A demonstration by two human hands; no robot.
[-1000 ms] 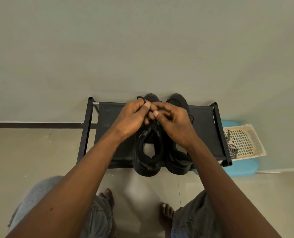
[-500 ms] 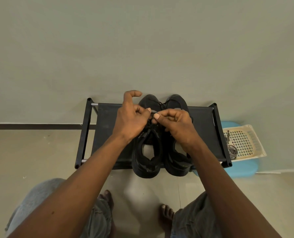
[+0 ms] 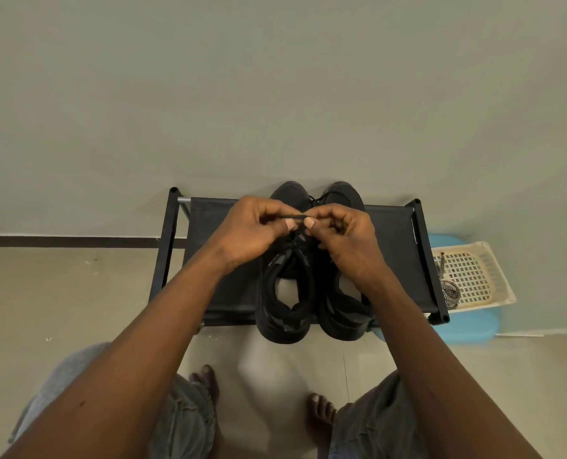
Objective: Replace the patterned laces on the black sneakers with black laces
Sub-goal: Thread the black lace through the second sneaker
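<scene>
Pinching a short run of black lace (image 3: 294,216) between thumb and forefinger, the left hand (image 3: 247,235) and right hand (image 3: 346,241) meet above the lacing area of the left-side sneaker (image 3: 283,306). The remaining fingers of both hands are curled inward, and the two thumbnails face the camera, almost touching. From the pinch, black lace runs down toward the eyelets, where its exact routing is too dark to follow. A second loop of black lace shows between the toes of the pair, beyond the hands. The right-side sneaker (image 3: 343,314) stands just beside the first, both toes toward the wall (image 3: 275,94) and both heels overhanging the near edge of a black fabric-shelf shoe rack (image 3: 216,260). To the right of the rack, a cream plastic basket (image 3: 480,276) rests on a light blue plastic object (image 3: 470,327); the patterned laces (image 3: 449,291) lie coiled at the basket's left edge, well apart from the shoes. Two bare feet (image 3: 206,380) stand on the tiled floor (image 3: 60,293) below the rack.
</scene>
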